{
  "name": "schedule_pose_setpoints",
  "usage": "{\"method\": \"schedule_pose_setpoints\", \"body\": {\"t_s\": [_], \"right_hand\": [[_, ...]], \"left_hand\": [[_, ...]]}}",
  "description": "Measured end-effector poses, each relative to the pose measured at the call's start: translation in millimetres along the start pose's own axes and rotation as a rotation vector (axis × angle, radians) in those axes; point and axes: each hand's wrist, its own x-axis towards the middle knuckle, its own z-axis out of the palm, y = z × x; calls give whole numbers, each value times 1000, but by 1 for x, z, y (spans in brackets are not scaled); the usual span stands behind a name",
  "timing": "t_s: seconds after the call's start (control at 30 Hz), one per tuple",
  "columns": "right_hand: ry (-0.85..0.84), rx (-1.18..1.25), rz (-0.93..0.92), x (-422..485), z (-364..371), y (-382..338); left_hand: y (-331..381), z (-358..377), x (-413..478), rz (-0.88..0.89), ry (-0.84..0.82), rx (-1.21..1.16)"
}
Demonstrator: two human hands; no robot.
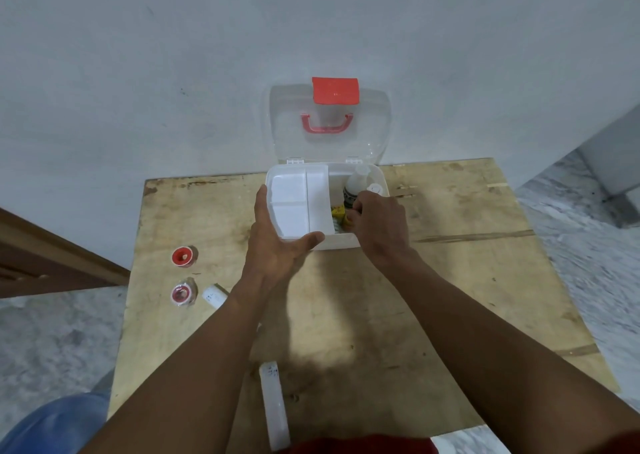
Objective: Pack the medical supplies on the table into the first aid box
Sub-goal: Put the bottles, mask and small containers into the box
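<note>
The white first aid box (341, 243) stands open at the table's far edge, its clear lid (329, 145) with red latch and handle leaning on the wall. My left hand (273, 242) grips the white divided tray (299, 200) over the box's left half. My right hand (375, 225) reaches into the right half, fingers closed around a small yellow item (337, 215) beside a white bottle (356, 185). Two red-and-clear tape rolls (183, 255) (183, 294) and a small white box (214, 296) lie at the left. A long white packet (274, 405) lies near me.
The wooden table (467, 280) ends close to the wall behind the box. A brown door frame (52, 263) stands at the left. Grey floor surrounds the table, and a blue object (59, 422) sits at the bottom left.
</note>
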Motion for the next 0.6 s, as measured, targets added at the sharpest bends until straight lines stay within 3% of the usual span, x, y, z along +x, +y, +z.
{"method": "schedule_pose_setpoints", "body": {"t_s": [0.2,0.43,0.6], "right_hand": [[39,65,-66,-5,-3,3],[258,177,-178,-17,-11,30],[167,282,-181,-13,-18,61]], "left_hand": [[-2,0,2,5,2,3],[0,-1,2,13,-2,5],[2,0,1,14,-3,-2]]}}
